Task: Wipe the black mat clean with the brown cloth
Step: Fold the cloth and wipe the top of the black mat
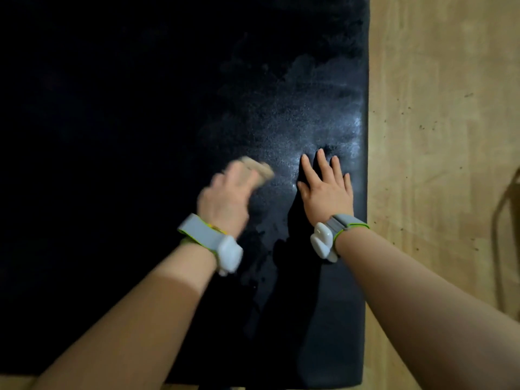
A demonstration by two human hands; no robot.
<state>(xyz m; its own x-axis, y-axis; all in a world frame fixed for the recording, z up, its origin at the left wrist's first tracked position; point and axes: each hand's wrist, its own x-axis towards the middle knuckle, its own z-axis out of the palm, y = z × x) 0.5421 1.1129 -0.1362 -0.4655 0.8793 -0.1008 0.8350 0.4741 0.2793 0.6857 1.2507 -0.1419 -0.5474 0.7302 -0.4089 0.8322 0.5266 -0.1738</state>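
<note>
1. Left hand grips the brown cloth on the black mat, mid-right area; hand blurred
2. Right hand flat on the mat, fingers straight and spread, near its right edge
3. Wood floor right of the mat

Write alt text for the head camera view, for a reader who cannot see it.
A person's left hand, blurred, holds a brown cloth on a black mat, while the right hand lies flat, fingers spread, near the mat's right edge. Both wrists wear grey bands with white devices; a speckled wooden floor lies to the right.
</note>
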